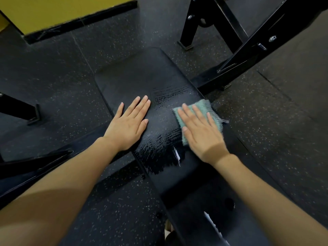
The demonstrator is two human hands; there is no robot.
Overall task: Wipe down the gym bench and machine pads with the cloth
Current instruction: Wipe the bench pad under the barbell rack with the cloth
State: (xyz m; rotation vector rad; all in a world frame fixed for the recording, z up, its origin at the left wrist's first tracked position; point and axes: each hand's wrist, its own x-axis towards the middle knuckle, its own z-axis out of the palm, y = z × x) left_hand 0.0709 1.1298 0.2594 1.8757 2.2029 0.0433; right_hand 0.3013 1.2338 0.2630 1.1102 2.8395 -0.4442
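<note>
A black padded gym bench [138,75] runs from the lower right up toward the middle of the view. Wet streaks shine across the middle of its pad. My left hand [128,122] lies flat on the pad's left side, fingers spread, holding nothing. My right hand [200,132] presses flat on a teal cloth [204,108] at the pad's right edge. Part of the cloth hangs over that edge, and the hand hides most of the rest.
A black steel rack frame [236,41] with bolts stands at the upper right, its foot near the bench. Black frame bars [21,110] cross the left floor. A yellow wall with a black base [71,18] is at the upper left. Speckled rubber flooring [266,121] surrounds everything.
</note>
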